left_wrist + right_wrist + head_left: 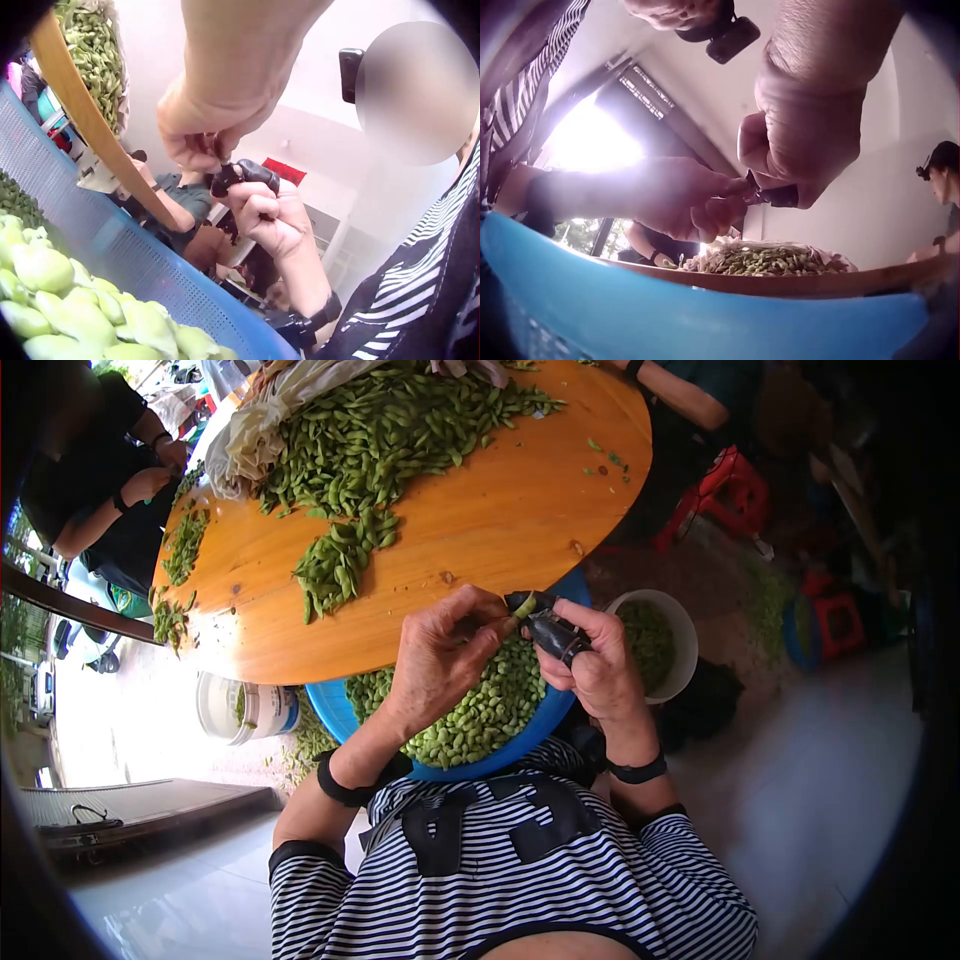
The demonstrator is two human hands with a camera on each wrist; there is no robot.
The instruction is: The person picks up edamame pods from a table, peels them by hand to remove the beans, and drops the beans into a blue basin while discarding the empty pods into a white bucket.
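Over the blue basket (pixel 328 705) of shelled green beans (pixel 470 722), both hands meet at a green bean pod (pixel 526 606). My left hand (pixel 447 650) pinches one end of the pod between thumb and fingertips. On my right hand (pixel 597 660), the thumb and a finger wear black covers (pixel 555 635), and these grip the pod from the other side. In the left wrist view the fingertips of both hands come together above the basket, and the pod is mostly hidden there.
A large heap of pods (pixel 385 440) lies on the round wooden table (pixel 480 510), with a smaller pile nearer me. White buckets (pixel 225 710) stand left and right of the basket. Red stools (pixel 730 495) are at the right. Other people sit across the table.
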